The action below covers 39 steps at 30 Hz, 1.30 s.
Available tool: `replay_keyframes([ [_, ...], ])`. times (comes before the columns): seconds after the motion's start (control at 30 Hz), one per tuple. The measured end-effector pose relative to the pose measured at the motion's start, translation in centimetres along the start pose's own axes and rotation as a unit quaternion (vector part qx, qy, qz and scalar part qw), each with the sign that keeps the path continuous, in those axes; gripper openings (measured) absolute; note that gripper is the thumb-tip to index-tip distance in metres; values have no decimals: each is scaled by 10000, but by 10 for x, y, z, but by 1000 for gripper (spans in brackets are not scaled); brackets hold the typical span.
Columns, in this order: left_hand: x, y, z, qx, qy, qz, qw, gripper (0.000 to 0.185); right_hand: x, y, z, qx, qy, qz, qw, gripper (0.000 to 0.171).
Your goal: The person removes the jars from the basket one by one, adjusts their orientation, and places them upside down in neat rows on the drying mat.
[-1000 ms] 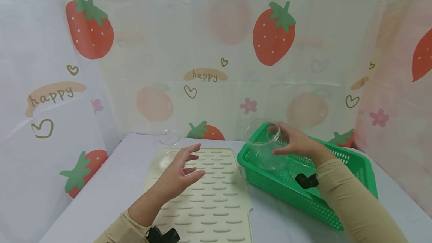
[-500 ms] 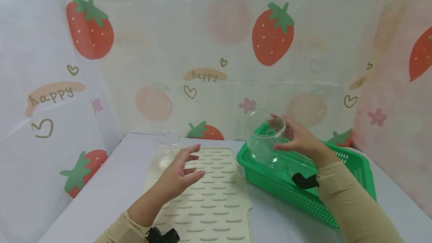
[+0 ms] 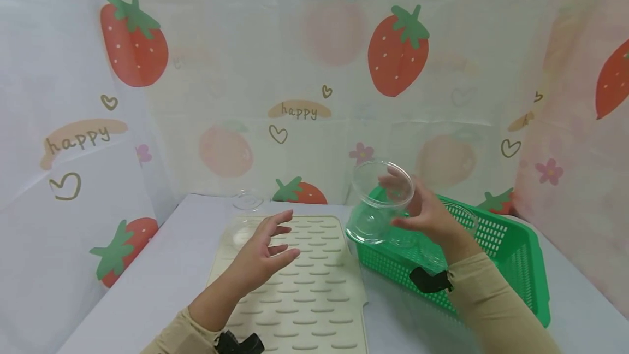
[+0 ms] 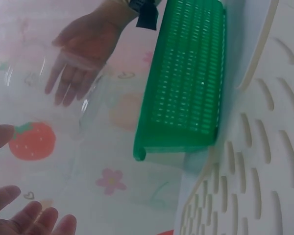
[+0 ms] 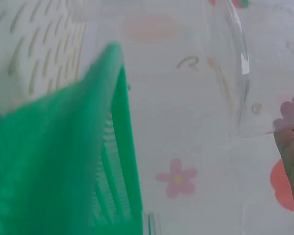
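Note:
My right hand [image 3: 429, 214] grips a clear, wide-rimmed, glass-like bowl or cup [image 3: 368, 225] by its side, fingers behind it and thumb in front. The vessel is tilted, its rim up, above the near left end of the green basket [image 3: 528, 266]. In the right wrist view only part of its clear wall [image 5: 245, 73] shows beside the fingertips. My left hand [image 3: 257, 253] hovers over the cream mat [image 3: 300, 294], fingers spread and holding nothing. Beyond it, a similar clear vessel [image 3: 247, 201] stands at the mat's far left, partly hidden by that hand.
Further clear vessels [image 3: 459, 214] lie in the perforated basket, their outlines faint. The ridged mat lies on a white table [image 3: 147, 277], left of the basket. A strawberry-printed cloth [image 3: 304, 70] encloses the back and both sides.
My right hand has lifted the clear vessel up out of the basket and shifted it slightly left, its base now swung toward the mat. The left hand stays in place.

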<state>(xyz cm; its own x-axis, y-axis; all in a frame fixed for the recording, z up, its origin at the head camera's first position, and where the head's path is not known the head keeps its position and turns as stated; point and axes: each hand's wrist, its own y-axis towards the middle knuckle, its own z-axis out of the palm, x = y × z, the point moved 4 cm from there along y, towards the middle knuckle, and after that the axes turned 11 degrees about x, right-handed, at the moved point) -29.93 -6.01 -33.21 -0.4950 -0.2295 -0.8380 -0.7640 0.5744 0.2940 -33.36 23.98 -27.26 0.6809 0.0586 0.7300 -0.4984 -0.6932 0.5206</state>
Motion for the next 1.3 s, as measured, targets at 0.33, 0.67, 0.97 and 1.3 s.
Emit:
replay_keyframes([
  [0.33,5,0,4,-49,-291,18,9996,67,-2,11,29,164,461,-508,9975,90],
  [0.67,2,4,14,-16,-1197,497,9916,69,-4,25,48,142,674,-764,9947,84],
  [0.97,5,12,21,19,-3271,708,9423,65,1,41,61,121,974,-1058,9895,87],
  [1.3,4,14,28,273,-4611,1453,8750,74,-1,53,76,186,1380,-1087,9843,86],
])
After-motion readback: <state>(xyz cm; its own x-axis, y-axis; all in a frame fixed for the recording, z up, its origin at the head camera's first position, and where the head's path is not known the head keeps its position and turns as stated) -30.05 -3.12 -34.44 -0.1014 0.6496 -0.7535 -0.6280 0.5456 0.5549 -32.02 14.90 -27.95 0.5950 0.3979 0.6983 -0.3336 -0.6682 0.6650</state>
